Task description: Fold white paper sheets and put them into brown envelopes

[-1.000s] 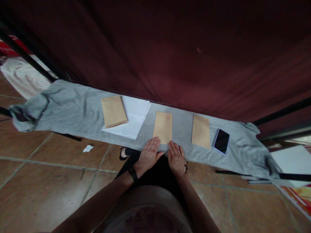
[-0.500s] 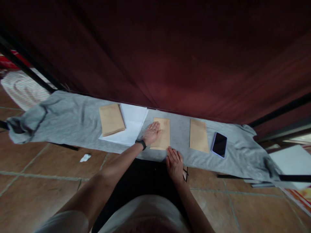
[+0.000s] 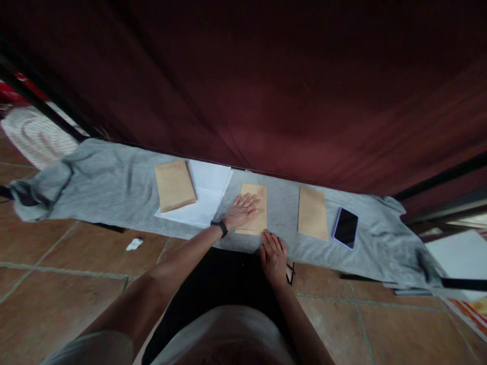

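Observation:
A brown envelope (image 3: 259, 195) lies in the middle of a grey cloth (image 3: 114, 182) spread over a narrow table. My left hand (image 3: 242, 211) rests flat on its left half, fingers stretched out, a black band on the wrist. My right hand (image 3: 274, 253) lies flat at the cloth's near edge just below the envelope, fingers straight, holding nothing. A second brown envelope (image 3: 313, 212) lies to the right. Further left, a stack of brown envelopes (image 3: 174, 185) sits beside white paper sheets (image 3: 207, 195).
A dark phone (image 3: 346, 227) in a pale case lies right of the envelopes. A dark red curtain (image 3: 266, 86) hangs right behind the table. Tiled floor (image 3: 68, 284) with a white paper scrap (image 3: 132, 245) lies below. A white board (image 3: 452, 253) stands at the right.
My left hand moved from the cloth's near edge up onto the middle envelope and now lies flatter across it. My right hand stayed at the edge.

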Demonstrator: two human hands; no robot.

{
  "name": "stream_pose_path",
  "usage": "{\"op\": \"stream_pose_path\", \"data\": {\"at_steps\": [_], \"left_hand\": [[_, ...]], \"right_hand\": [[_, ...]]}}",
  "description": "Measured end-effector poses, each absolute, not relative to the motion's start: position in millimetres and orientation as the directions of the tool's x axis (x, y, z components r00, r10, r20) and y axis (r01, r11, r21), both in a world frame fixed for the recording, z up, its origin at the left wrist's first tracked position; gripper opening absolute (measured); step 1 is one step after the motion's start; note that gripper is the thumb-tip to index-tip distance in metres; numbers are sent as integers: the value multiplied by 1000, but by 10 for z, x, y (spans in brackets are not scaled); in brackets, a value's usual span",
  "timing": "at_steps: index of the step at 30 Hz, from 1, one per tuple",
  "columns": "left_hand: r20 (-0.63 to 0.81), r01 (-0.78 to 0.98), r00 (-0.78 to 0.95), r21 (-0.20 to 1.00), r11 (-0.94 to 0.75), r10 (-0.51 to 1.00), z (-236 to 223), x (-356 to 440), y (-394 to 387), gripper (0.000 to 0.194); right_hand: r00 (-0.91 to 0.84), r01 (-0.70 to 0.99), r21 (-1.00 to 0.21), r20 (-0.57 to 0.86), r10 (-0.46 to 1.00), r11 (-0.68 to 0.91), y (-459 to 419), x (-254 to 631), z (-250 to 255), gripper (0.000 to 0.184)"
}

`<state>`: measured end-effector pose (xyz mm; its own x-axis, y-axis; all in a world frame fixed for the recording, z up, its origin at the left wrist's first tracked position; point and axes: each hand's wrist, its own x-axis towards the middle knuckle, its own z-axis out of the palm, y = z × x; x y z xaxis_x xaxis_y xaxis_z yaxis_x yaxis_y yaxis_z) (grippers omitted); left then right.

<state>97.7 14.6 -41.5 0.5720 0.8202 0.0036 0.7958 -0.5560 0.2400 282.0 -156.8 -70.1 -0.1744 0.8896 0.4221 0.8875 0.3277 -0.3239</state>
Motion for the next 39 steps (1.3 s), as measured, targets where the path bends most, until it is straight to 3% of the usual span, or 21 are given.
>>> {"op": "stream_pose_path", "data": {"at_steps": [8, 17, 24, 39], "left_hand": [[22, 687, 696, 272, -674, 718, -382, 1142, -296, 57], [176, 572, 782, 178, -801, 598, -373, 1029, -697, 58], [191, 571, 781, 169, -803, 595, -331, 913, -931, 74], [129, 585, 777, 216, -782, 616, -364, 723, -1009, 74]], "right_hand": [[-162, 897, -318, 406, 899, 306, -1571, 2804, -699, 43], [-187, 893, -311, 402, 896, 326, -1586, 2821, -703, 44], [-211, 890, -296, 409, 888, 348, -1590, 2839, -742, 47], [-168, 903, -305, 397, 902, 302, -1620, 2846, -708, 45]]}}
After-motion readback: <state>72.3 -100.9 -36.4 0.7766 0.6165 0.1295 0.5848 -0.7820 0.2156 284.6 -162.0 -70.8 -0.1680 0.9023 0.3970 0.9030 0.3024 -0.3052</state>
